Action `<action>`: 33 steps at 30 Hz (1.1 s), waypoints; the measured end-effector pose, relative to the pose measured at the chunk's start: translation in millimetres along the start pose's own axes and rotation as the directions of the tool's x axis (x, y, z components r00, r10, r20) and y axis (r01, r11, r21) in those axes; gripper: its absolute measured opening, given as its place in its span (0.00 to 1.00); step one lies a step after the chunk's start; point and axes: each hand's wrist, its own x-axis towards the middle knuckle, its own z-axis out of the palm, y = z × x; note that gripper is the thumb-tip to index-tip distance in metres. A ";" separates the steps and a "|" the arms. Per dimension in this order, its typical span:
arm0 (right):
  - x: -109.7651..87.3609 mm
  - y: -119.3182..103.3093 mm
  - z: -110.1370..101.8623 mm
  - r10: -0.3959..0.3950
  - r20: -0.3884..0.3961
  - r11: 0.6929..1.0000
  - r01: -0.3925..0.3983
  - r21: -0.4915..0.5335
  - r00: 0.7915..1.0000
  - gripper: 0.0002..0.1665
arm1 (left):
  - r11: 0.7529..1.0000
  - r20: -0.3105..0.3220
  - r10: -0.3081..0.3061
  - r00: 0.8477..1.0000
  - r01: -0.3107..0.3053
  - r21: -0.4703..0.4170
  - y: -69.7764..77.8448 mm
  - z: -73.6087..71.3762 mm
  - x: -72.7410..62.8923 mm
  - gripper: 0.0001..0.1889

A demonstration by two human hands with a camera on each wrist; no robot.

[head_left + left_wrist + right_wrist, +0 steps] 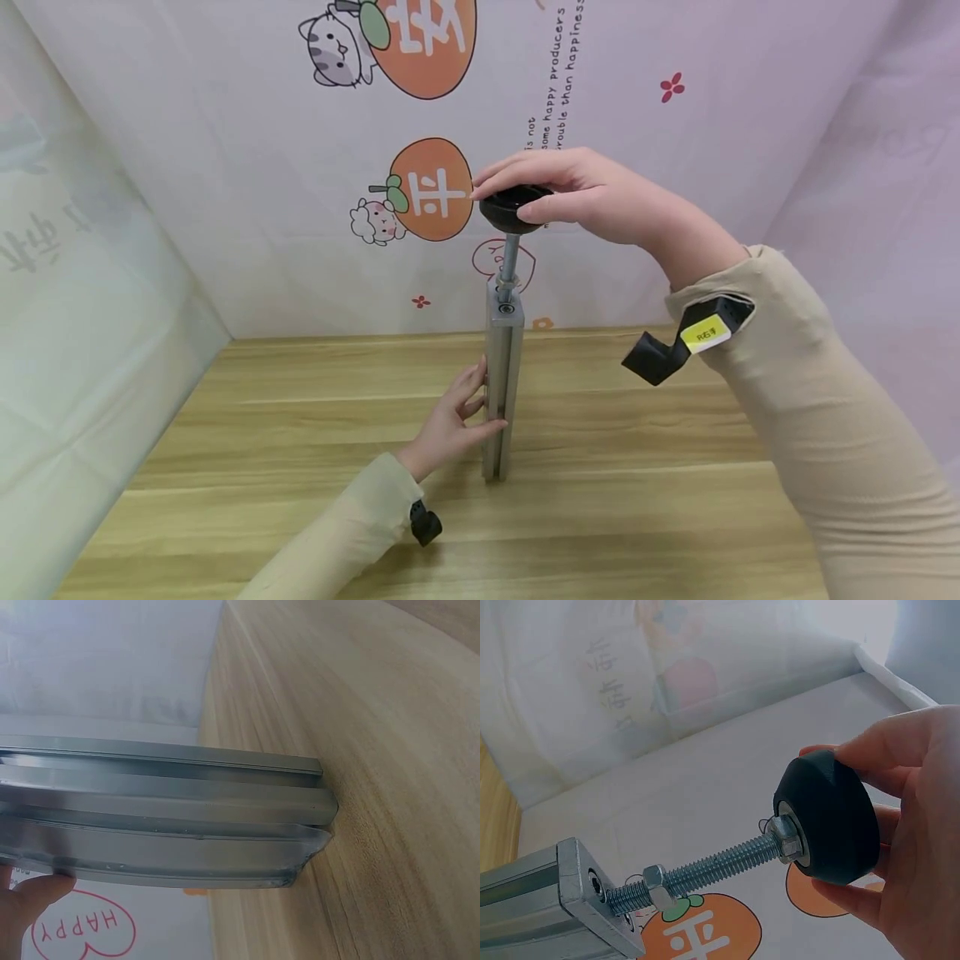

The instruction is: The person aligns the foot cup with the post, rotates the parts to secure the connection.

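Note:
An aluminium profile [504,375] stands upright on the wooden table, its slotted lower end on the wood in the left wrist view. My left hand [453,421] grips it around the lower half, thumb on the near side. A threaded rod [720,862] rises from the plate on the profile's top, carrying a loose-looking hex nut [658,886] near the plate. At the rod's upper end sits a black levelling foot [832,817] with a second nut under it. My right hand [577,192] holds this foot from above, fingers and thumb around its rim.
The wooden table [300,417] spreads around the profile. Behind it rises a white printed cloth [262,167] with orange fruit drawings. Pale cloth walls [90,250] close off both sides. Small black wrist cameras [660,354] stick out from both sleeves.

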 end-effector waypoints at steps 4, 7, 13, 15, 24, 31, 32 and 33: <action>-1.3 0.6 -1.8 0.002 0.003 0.998 -0.002 -0.056 1.000 0.20 | 1.000 0.005 0.005 1.000 -0.005 0.002 -0.2 0.1 0.2 0.55; -1.1 0.6 -2.0 0.014 -0.003 0.992 -0.014 -0.124 1.000 0.20 | 1.000 0.008 0.011 1.000 -0.011 0.002 -0.3 0.2 0.3 0.55; 0.8 -2.0 0.9 0.059 -0.038 0.972 -0.066 -0.224 0.998 0.19 | 1.000 0.005 0.013 1.000 -0.013 -0.002 -0.5 0.8 0.1 0.55; 1.0 -2.8 1.8 0.075 -0.053 0.966 -0.086 -0.243 0.996 0.19 | 1.000 0.006 0.009 1.000 -0.009 0.002 -0.7 1.0 -0.1 0.55; 1.6 -6.2 9.9 0.125 -0.166 0.944 -0.169 -0.283 0.978 0.18 | 1.000 0.002 -0.004 1.000 0.003 0.026 -0.5 1.5 0.2 0.54; 6.5 -11.6 14.0 0.157 -0.228 0.927 -0.224 -0.302 0.961 0.18 | 1.000 -0.004 -0.007 1.000 0.007 0.017 -1.2 2.1 -0.5 0.54; 7.2 -12.3 14.4 0.171 -0.238 0.924 -0.239 -0.298 0.956 0.18 | 1.000 -0.005 -0.008 1.000 0.008 0.018 -1.4 2.1 -0.6 0.54; 8.0 -12.8 15.0 0.183 -0.250 0.921 -0.254 -0.295 0.951 0.19 | 1.000 -0.004 -0.010 1.000 0.010 0.018 -1.5 2.1 -0.8 0.53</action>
